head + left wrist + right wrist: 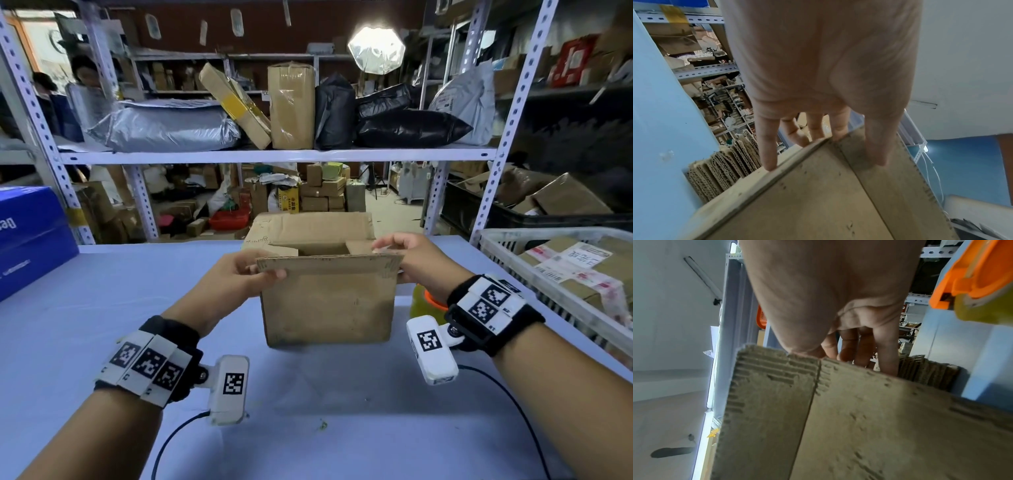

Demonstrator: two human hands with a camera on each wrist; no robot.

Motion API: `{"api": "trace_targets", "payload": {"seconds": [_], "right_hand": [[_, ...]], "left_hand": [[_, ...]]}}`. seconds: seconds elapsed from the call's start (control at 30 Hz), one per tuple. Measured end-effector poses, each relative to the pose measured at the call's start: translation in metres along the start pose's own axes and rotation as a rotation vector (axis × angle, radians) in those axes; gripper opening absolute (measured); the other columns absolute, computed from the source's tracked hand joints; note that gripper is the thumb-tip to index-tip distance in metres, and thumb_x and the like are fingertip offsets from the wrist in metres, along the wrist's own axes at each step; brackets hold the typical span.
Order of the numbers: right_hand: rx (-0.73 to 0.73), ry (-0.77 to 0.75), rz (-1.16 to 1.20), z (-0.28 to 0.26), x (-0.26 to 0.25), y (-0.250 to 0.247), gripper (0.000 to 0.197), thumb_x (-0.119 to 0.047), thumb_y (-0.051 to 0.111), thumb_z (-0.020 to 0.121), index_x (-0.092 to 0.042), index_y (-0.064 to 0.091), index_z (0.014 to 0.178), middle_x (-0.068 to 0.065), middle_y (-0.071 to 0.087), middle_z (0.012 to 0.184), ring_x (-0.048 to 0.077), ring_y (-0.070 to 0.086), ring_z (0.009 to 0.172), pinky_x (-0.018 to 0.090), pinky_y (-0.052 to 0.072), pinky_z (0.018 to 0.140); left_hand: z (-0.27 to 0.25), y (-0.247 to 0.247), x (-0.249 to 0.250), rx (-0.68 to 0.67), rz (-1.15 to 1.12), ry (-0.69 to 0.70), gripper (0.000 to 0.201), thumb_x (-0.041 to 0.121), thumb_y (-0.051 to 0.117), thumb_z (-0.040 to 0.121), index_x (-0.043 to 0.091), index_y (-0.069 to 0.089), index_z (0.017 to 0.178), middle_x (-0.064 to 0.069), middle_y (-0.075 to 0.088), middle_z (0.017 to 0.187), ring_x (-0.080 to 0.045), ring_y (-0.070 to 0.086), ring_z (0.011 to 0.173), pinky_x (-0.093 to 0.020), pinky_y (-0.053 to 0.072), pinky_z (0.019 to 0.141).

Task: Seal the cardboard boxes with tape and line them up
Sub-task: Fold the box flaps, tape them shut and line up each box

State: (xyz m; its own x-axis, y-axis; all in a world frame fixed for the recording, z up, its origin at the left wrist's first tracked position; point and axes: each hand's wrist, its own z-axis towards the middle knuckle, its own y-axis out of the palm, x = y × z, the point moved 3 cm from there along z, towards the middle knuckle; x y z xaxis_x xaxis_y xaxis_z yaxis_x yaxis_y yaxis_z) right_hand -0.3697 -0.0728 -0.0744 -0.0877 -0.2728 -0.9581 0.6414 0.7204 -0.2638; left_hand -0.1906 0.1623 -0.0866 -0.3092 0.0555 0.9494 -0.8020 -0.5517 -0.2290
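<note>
A brown cardboard box (329,308) stands upright on the blue table (102,308), its top unsealed. The near flap (329,265) is raised, the far flap (308,226) leans back, and the side flaps lie folded in. My left hand (246,274) pinches the near flap's left corner, thumb on the outer face (875,146) and fingers (766,146) behind. At the flap's right corner my right hand (407,253) grips it, with fingers (885,353) over the edge of the box (859,418). An orange and yellow tape dispenser (426,301) sits behind my right wrist, also in the right wrist view (972,280).
A white mesh basket (513,240) of taped parcels stands at the right. A blue carton (30,236) sits at the left edge. Metal shelving (274,156) loaded with parcels and bags runs behind the table. Two people stand at the far left.
</note>
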Motion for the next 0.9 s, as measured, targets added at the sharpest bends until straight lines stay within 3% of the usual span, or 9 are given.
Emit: {"api": "trace_targets", "payload": {"seconds": [0.2,0.33,0.4,0.5,0.57,0.67,0.73,0.83,0.9], "right_hand": [[-0.022,0.040,0.063,0.003,0.014,0.000,0.014,-0.008,0.060,0.097,-0.009,0.066,0.110,0.011,0.068,0.093,0.016,0.066,0.071,0.026,0.057,0.061],[-0.017,0.031,0.088,0.003,0.019,0.001,0.020,-0.004,0.054,0.099,-0.014,0.069,0.109,0.012,0.072,0.099,0.021,0.069,0.082,0.030,0.061,0.069],[-0.043,0.031,0.090,0.003,0.022,0.001,0.024,-0.008,0.050,0.102,-0.019,0.071,0.107,0.007,0.076,0.100,0.019,0.072,0.085,0.028,0.060,0.069],[-0.069,0.062,0.100,0.001,0.023,-0.001,0.027,-0.023,0.045,0.106,-0.020,0.071,0.115,0.003,0.078,0.100,0.015,0.074,0.087,0.024,0.059,0.069],[-0.078,0.080,0.125,0.000,0.024,-0.004,0.042,-0.046,0.039,0.104,-0.022,0.071,0.117,-0.001,0.077,0.106,0.014,0.074,0.094,0.026,0.059,0.074],[-0.132,0.085,0.081,0.000,0.024,-0.004,0.046,-0.062,0.039,0.098,-0.036,0.070,0.121,-0.009,0.071,0.121,0.013,0.069,0.109,0.034,0.056,0.093],[-0.133,0.055,0.014,0.002,0.025,-0.003,0.034,-0.049,0.052,0.098,-0.038,0.061,0.130,-0.007,0.064,0.132,0.011,0.064,0.116,0.035,0.053,0.098],[-0.093,0.031,0.047,0.006,0.026,-0.004,0.067,-0.034,0.063,0.096,-0.031,0.029,0.153,-0.008,0.054,0.137,0.008,0.063,0.112,0.034,0.057,0.090],[-0.113,0.003,0.042,0.007,0.023,-0.006,0.081,-0.032,0.065,0.095,-0.038,0.013,0.157,-0.014,0.043,0.144,-0.001,0.064,0.106,0.034,0.058,0.089]], "left_hand": [[0.005,-0.001,0.000,-0.017,0.003,-0.002,0.032,0.036,0.077,0.080,0.023,0.074,0.109,-0.025,0.069,0.114,-0.031,0.069,0.110,-0.047,0.054,0.100],[0.009,-0.003,0.001,-0.032,0.027,-0.007,0.043,0.043,0.068,0.089,0.009,0.071,0.115,-0.004,0.073,0.108,-0.017,0.071,0.103,-0.027,0.060,0.079],[0.012,-0.007,0.001,-0.011,0.054,-0.019,0.046,0.044,0.058,0.096,0.004,0.070,0.114,-0.001,0.076,0.106,-0.012,0.072,0.099,-0.028,0.061,0.079],[0.018,-0.007,0.004,0.064,0.064,-0.050,0.032,0.032,0.059,0.100,0.002,0.067,0.108,0.000,0.070,0.096,-0.011,0.069,0.085,-0.035,0.063,0.076],[0.021,-0.006,0.006,0.126,0.074,-0.072,0.021,0.025,0.066,0.096,0.020,0.066,0.117,0.006,0.064,0.111,-0.010,0.070,0.086,-0.037,0.063,0.072],[0.026,-0.008,0.005,0.129,0.112,-0.115,0.063,0.021,0.073,0.091,0.036,0.045,0.146,0.012,0.041,0.147,-0.018,0.065,0.112,-0.042,0.063,0.077],[0.028,-0.009,0.005,0.078,0.072,-0.151,0.081,0.018,0.073,0.091,0.037,0.029,0.156,0.009,0.033,0.158,-0.020,0.058,0.124,-0.041,0.063,0.076],[0.031,-0.010,0.008,0.018,0.053,-0.167,0.090,0.012,0.071,0.091,0.037,0.018,0.159,0.005,0.038,0.158,-0.015,0.060,0.118,-0.048,0.062,0.082],[0.032,-0.012,0.009,0.012,0.076,-0.145,0.091,0.010,0.072,0.090,0.038,0.020,0.159,0.006,0.044,0.149,-0.016,0.065,0.110,-0.052,0.061,0.082]]}}
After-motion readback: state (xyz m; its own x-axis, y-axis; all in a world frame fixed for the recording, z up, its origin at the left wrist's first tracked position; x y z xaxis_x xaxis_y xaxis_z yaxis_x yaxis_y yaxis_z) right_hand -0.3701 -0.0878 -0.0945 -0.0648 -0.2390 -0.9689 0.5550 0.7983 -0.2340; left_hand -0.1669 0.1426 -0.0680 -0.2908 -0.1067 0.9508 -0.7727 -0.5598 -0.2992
